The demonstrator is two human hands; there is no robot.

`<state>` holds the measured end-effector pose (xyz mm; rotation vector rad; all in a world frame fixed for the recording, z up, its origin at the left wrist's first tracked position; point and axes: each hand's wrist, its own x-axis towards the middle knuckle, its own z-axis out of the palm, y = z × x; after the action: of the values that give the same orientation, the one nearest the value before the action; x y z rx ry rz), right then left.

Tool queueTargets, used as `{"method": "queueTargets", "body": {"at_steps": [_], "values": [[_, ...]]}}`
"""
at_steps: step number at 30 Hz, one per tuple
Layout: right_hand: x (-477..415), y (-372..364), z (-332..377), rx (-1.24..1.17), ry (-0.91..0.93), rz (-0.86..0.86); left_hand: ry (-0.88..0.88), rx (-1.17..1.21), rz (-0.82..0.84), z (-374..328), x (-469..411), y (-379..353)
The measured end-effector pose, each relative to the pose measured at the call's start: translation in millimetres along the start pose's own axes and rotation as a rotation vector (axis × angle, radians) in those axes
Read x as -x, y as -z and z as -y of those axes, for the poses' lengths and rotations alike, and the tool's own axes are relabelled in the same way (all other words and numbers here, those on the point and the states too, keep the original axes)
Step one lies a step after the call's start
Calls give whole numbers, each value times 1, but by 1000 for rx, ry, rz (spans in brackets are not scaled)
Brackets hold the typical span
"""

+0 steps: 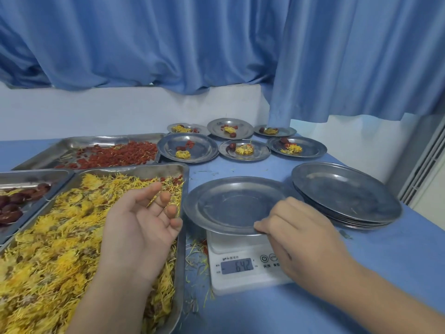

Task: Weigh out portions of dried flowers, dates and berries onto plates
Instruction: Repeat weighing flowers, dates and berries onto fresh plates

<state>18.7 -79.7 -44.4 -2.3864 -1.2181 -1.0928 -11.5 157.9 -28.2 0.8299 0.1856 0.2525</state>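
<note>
- The right grip (296, 235) pinched the near rim of the empty plate (231, 203), fingers curled over the edge. The plate sat on the kitchen scale (240, 280) at the front of the blue worktop (385, 261).
- The left grip (142, 220) was released and held nothing. It hovered palm-up, fingers loosely spread, over the dried yellow flowers (60, 237) in the nearest tray (179, 261).
- The step in hand looked like seating a fresh plate before the first ingredient.
- The plate overhung the scale's platform on every side, so it probably wanted centring and then letting go completely. A hand on the rim would likely skew the reading.
- The display (237, 265) showed the digits 6, 4, 2; no decimal point could be made out. The figure was likely the bare plate, so zeroing first seemed sensible.
- The flowers looked light and shed loose petals, some already lying beside the scale. A small pinch dropped at the plate's middle would probably suit best.
- The berries (115, 155) and dates (12, 206) lay in trays further left.
- Six filled plates (262, 150) stood at the back, and a stack of spare plates (344, 191) stood just right of the scale.
</note>
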Motion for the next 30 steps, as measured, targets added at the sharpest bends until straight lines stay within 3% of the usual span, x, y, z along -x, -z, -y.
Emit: {"method": "queueTargets", "body": {"at_steps": [7,16,22,25,30], "values": [[2,-10,-4,-12,-43,49,-3,-13,1,-1,-1,1],[9,0,-5,-132,3,319,7,-19,-16,-1,2,-1],[18,17,-7,-202,22,249,6,-26,-45,1,2,-1],[30,27,-11,-249,-10,264,11,-39,-50,2,1,-1],[49,35,-25,-289,-234,510,22,-74,-56,4,0,-2]]}}
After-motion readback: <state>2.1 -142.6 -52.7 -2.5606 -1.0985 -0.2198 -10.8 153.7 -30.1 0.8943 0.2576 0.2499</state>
